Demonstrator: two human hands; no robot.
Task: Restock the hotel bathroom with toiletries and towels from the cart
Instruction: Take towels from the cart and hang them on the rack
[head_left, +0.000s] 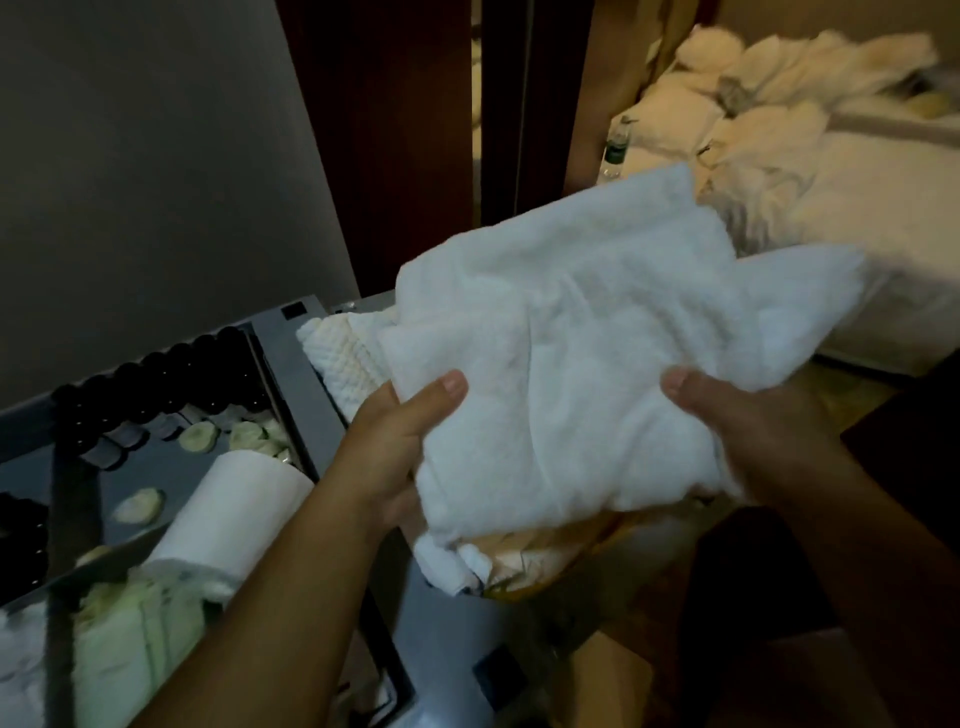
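Observation:
A white towel (587, 338) is held up in front of me over the grey cart (291, 353). My left hand (400, 441) grips its lower left edge, thumb on top and fingers underneath. My right hand (748, 410) grips the lower right edge the same way. More folded white towels (343, 358) lie on the cart below and behind the held one. In the cart's left tray are a white paper roll (228, 514), a row of small dark bottles (156, 379) and small round pale packets (197, 436).
A grey wall (145, 156) stands at left and a dark wooden door frame (405, 130) behind the cart. At top right is a heap of crumpled white linen (779, 104) with a water bottle (615, 150) beside it.

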